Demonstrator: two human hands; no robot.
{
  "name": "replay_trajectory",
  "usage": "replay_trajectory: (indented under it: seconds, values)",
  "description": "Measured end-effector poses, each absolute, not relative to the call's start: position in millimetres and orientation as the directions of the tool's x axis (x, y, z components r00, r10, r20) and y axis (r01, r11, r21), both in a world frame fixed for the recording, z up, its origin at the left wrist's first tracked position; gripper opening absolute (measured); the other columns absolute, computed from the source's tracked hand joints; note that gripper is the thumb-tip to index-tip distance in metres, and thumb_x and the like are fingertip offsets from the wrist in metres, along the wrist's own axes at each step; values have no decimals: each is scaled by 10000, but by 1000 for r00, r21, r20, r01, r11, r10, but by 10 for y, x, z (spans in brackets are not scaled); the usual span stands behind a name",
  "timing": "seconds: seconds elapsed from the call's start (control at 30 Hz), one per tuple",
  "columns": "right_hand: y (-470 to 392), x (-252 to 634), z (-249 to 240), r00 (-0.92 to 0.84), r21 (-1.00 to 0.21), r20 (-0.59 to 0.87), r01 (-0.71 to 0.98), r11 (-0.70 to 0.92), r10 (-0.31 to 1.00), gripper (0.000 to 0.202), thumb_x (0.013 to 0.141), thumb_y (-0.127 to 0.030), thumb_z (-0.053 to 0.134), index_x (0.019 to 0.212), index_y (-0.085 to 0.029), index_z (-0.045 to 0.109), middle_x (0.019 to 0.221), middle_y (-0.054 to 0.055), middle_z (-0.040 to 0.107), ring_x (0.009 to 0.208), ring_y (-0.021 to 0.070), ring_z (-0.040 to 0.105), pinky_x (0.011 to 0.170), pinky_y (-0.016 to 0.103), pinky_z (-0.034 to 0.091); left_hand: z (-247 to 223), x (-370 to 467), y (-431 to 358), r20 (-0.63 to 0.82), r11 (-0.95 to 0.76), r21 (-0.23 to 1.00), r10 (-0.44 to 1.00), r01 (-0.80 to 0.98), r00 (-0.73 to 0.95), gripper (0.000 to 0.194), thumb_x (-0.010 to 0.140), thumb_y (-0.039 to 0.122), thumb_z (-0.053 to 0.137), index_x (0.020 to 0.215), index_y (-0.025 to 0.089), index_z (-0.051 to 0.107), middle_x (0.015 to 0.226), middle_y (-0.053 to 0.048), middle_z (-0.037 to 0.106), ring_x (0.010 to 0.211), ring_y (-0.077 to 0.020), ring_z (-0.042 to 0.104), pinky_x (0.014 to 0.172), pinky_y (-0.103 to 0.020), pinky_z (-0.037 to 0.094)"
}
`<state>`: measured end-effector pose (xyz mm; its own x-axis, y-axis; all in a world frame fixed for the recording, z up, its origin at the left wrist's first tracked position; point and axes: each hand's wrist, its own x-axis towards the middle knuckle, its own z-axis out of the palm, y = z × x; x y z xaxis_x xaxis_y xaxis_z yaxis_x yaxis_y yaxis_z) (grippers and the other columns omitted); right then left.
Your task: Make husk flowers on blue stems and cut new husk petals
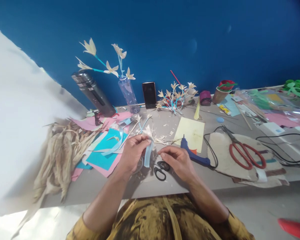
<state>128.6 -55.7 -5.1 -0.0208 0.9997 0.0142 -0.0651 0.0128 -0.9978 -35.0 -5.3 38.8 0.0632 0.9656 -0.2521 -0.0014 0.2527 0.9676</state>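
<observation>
My left hand (135, 150) is closed in a pinch at the base of a cream husk-like flower (148, 130). A light blue paper strip (147, 157) hangs down from the same fingertips. Just to the right, my right hand (178, 161) has its thumb and fingers drawn together; whatever lies between them, if anything, is too small to make out. Between the hands, black-handled scissors (160, 174) rest on the table, their blades hard to see. A blue glue gun (192, 153) lies beyond my right hand, partly over a pale yellow sheet (190, 131).
Dried husks (57, 160) and coloured paper (105, 150) lie left. Behind stand a dark flask (95, 95), a clear bottle (128, 93) with flowers, a phone (149, 95) and a flower bunch (175, 100). Red-handled scissors (247, 155) and a power strip (282, 140) with cables lie right.
</observation>
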Motion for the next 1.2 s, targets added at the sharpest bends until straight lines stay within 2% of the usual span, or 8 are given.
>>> replay_trajectory:
  seconds: [0.13,0.3,0.87,1.03,1.2]
  values:
    - [-564,1280,-69,-47,-989,-47,-136,-53,998,272,808,-411,701,815,-144,756,613,-3,571,543,102,409,502,244,301,362,-361,-44,-211,209,977,975,44,64,188,680,317,748,725,147,683,486,60,472,444,-59,387,453,-186,290]
    - [-562,1284,-81,-54,-983,-75,-162,-83,996,276,799,-416,713,817,-143,755,605,-6,566,533,99,405,506,246,293,389,-359,-58,-213,210,976,975,56,61,193,665,306,756,755,143,706,470,62,466,437,-58,374,450,-191,283]
    - [-557,1267,-88,-27,-987,-97,-125,-99,995,273,790,-418,712,769,-147,736,601,-6,555,543,107,413,494,245,297,433,-357,-74,-309,332,925,940,-186,144,222,620,302,778,727,144,664,515,52,490,438,-55,414,396,-163,221]
    - [-557,1256,-89,-24,-986,-105,-130,-107,994,253,778,-400,716,755,-148,727,579,-15,551,526,105,425,493,244,303,436,-375,-71,-344,382,904,916,-190,205,263,612,316,806,733,152,639,485,66,463,414,-50,372,382,-159,195]
    - [-561,1225,-85,30,-990,-110,-90,-107,993,218,765,-363,707,728,-149,724,575,-5,585,522,115,473,490,243,346,414,-384,-76,-315,354,915,927,-193,203,264,630,300,812,659,159,590,478,70,439,432,-53,381,404,-166,241]
